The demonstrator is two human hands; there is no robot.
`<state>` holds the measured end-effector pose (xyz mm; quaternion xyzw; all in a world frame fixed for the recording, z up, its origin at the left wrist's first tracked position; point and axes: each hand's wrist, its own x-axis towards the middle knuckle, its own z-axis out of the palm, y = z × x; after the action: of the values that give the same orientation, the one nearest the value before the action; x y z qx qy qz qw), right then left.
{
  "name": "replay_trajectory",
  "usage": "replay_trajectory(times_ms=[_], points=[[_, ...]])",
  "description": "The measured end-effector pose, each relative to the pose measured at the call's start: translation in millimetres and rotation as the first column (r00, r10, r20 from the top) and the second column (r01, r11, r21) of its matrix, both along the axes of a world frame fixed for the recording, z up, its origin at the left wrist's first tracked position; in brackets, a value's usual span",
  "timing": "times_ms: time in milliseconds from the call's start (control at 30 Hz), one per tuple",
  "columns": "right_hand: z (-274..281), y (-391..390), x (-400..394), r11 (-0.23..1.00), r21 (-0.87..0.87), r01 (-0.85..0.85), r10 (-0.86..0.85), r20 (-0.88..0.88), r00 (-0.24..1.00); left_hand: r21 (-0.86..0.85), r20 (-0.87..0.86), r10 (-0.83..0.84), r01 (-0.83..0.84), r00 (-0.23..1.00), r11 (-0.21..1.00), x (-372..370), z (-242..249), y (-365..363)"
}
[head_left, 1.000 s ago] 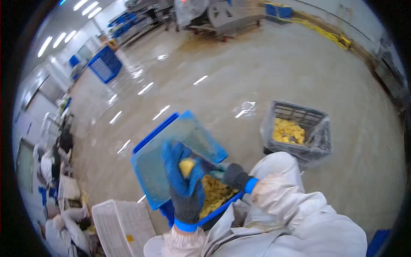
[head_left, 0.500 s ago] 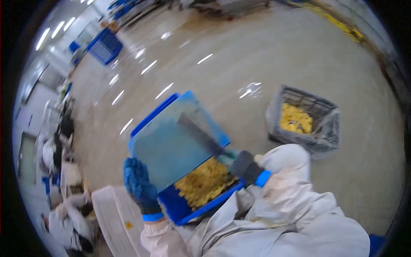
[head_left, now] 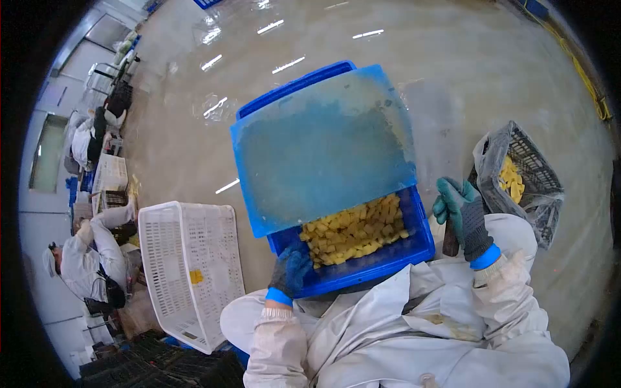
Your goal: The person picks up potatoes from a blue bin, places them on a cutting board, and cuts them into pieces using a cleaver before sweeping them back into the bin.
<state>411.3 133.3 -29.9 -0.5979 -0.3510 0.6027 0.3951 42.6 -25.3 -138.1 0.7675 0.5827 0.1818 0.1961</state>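
Observation:
My left hand (head_left: 290,268), in a blue glove, is at the near left corner of a blue bin (head_left: 362,270), its fingers loosely apart and with nothing seen in them. Yellow cut pieces (head_left: 356,229) lie in the near part of the bin. A worn blue cutting board (head_left: 326,149) rests across the far part. On the right, my right hand (head_left: 462,213), in a grey-green glove, is closed on a knife (head_left: 451,240). The handle end shows below the fist; a wide, faint grey blade seems to point away, beside the board.
A grey crate (head_left: 533,171) lined with clear plastic, with yellow pieces inside, stands by my right knee. At my left is a white perforated crate (head_left: 191,271). Farther left a person (head_left: 100,258) in white sits low. Wet floor (head_left: 310,39) reflects the lights.
My right hand has moved the knife from over the board to the right of the bin. My left hand has come down from beside the board to the bin's near corner. The view has shifted.

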Motion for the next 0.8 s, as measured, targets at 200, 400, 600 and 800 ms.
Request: replay_trajectory(times_ms=[200, 400, 600, 800], points=[[3, 3, 0, 0.999, -0.014, 0.045, -0.043, 0.127, 0.991, -0.532, -0.223, -0.034, -0.093, 0.974, 0.842, -2, -78, 34], [3, 5, 2, 0.989, -0.100, 0.111, -0.088, 0.210, 0.974, -0.537, -0.119, 0.063, -0.117, 0.991, 0.835, 11, -139, 43], [5, 12, -3, 0.988, -0.123, 0.090, -0.060, 0.227, 0.972, -0.547, -0.052, 0.177, -0.176, 0.983, 0.818, 65, -190, 50], [5, 8, -11, 0.996, -0.088, 0.020, 0.002, 0.248, 0.969, -0.534, -0.019, 0.285, -0.251, 0.958, 0.807, 106, -197, 53]])
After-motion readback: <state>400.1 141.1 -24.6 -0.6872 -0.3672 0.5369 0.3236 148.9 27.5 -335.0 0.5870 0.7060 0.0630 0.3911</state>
